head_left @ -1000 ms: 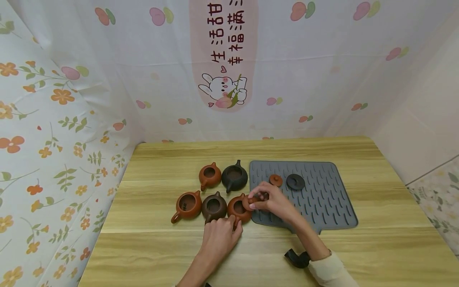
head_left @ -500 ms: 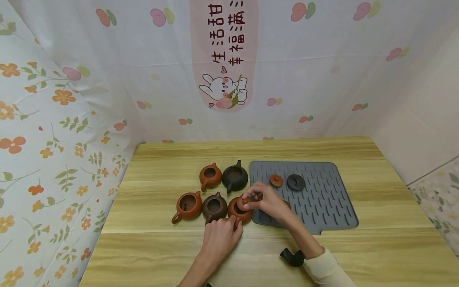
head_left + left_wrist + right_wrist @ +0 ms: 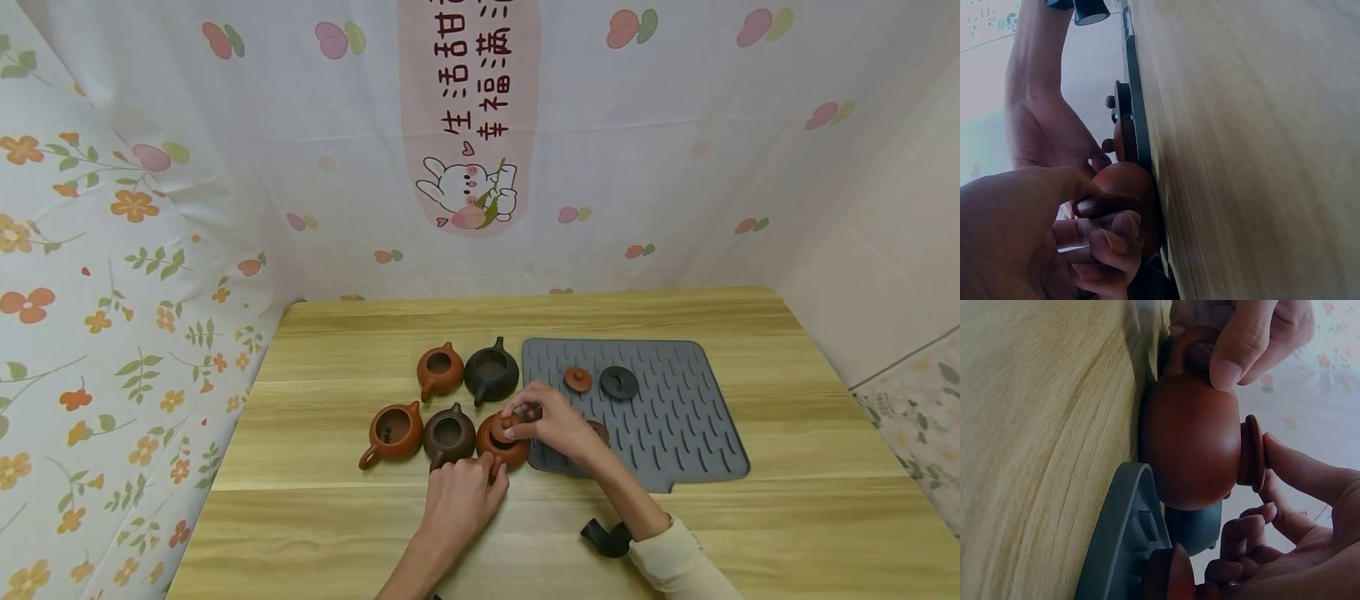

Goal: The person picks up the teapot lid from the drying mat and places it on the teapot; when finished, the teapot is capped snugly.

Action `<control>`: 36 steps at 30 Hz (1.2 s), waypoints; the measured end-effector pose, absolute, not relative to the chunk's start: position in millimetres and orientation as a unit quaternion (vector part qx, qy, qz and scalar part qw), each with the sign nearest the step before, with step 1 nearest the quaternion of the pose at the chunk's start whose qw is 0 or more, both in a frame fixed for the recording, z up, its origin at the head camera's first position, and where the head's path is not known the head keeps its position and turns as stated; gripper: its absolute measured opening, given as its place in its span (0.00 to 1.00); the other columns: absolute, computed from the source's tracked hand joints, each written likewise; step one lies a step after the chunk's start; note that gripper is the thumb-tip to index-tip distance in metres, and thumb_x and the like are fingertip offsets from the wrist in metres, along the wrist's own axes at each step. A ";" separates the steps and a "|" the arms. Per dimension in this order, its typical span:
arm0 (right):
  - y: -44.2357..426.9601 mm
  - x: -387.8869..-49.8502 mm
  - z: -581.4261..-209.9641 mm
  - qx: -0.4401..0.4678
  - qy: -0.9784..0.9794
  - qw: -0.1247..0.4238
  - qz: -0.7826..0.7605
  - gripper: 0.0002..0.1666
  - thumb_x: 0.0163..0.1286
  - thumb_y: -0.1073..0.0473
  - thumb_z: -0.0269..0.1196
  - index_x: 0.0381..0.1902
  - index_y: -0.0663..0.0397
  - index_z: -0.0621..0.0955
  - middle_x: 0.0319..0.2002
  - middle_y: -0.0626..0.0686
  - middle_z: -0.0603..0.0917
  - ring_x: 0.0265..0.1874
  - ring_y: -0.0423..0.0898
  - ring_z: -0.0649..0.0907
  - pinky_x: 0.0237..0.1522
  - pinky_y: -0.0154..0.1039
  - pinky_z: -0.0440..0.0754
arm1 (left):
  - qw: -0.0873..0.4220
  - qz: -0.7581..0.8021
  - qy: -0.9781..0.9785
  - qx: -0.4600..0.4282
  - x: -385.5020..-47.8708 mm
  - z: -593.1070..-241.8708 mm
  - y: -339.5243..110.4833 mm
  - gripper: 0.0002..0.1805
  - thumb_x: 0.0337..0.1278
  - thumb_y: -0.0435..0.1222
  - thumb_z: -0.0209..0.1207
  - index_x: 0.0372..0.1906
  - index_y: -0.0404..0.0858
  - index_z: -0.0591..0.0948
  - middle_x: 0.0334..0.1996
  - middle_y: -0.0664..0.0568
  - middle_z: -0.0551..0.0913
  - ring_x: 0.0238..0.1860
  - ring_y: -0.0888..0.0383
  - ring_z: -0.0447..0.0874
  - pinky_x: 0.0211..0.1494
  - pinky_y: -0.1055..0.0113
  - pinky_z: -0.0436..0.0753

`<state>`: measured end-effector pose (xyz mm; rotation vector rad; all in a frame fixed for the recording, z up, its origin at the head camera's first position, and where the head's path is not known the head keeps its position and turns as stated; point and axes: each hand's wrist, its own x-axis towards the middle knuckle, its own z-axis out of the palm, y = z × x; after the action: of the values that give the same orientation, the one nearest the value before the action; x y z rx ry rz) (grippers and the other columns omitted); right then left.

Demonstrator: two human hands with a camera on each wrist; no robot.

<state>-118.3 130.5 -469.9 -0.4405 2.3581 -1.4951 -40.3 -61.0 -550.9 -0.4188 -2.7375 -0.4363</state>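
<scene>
right wrist view, lid (image 3: 1255,453) between right fingers (image 3: 1304,467), over teapot (image 3: 1191,440)

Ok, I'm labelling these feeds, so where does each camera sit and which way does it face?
Head: worn on the head, facing forward and down at the table and gray mat; left hand, right hand and forearms show.
Left wrist: on that wrist, looking low along the tabletop, sideways in the picture; the left hand at the handle shows, with the right arm beyond.
Right wrist: on that wrist, looking across at the teapot and lid; both hands show.
Shared: both wrist views show that teapot and both hands.
</scene>
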 end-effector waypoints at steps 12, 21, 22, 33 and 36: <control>129.1 -116.9 -471.3 -0.166 0.830 0.162 -0.508 0.10 0.65 0.65 0.78 0.43 0.55 0.89 0.40 0.55 0.78 0.37 0.47 0.72 0.45 0.42 0.72 | 0.161 -0.156 -0.964 -0.142 -37.1 -544.0 -61.3 0.15 0.65 0.48 0.70 0.25 0.46 0.84 0.12 0.58 0.78 0.10 0.53 0.72 0.14 0.63 0.56; 128.2 -116.6 -473.0 -0.174 0.827 0.163 -0.509 0.10 0.65 0.66 0.78 0.42 0.57 0.89 0.40 0.54 0.77 0.37 0.48 0.71 0.44 0.42 0.71 | 0.177 -0.157 -0.960 -0.148 -38.9 -549.4 -61.6 0.15 0.64 0.47 0.70 0.24 0.46 0.83 0.12 0.58 0.78 0.10 0.53 0.74 0.15 0.63 0.55; 128.3 -116.4 -473.4 -0.174 0.827 0.163 -0.509 0.10 0.65 0.66 0.79 0.42 0.57 0.89 0.40 0.54 0.77 0.36 0.48 0.71 0.43 0.41 0.71 | 0.180 -0.156 -0.960 -0.149 -38.9 -549.5 -61.5 0.15 0.64 0.47 0.70 0.24 0.46 0.83 0.12 0.58 0.78 0.10 0.53 0.74 0.15 0.63 0.55; 129.2 -116.3 -476.1 -0.180 0.833 0.169 -0.495 0.10 0.65 0.65 0.79 0.43 0.56 0.89 0.40 0.51 0.77 0.36 0.47 0.71 0.43 0.41 0.71 | 0.185 -0.155 -0.959 -0.150 -40.5 -554.3 -62.1 0.16 0.62 0.47 0.71 0.23 0.47 0.81 0.11 0.59 0.77 0.09 0.55 0.71 0.14 0.64 0.55; 129.8 -116.1 -475.6 -0.186 0.834 0.167 -0.492 0.09 0.66 0.65 0.78 0.42 0.56 0.89 0.38 0.51 0.76 0.36 0.47 0.71 0.43 0.41 0.71 | 0.179 -0.155 -0.960 -0.150 -40.4 -555.1 -62.2 0.16 0.63 0.48 0.71 0.23 0.47 0.81 0.12 0.59 0.77 0.09 0.54 0.72 0.15 0.64 0.54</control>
<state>-116.1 129.8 -475.6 -0.5289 2.3725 -1.4011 -40.4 -62.2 -555.1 -0.4228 -2.7138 -0.4388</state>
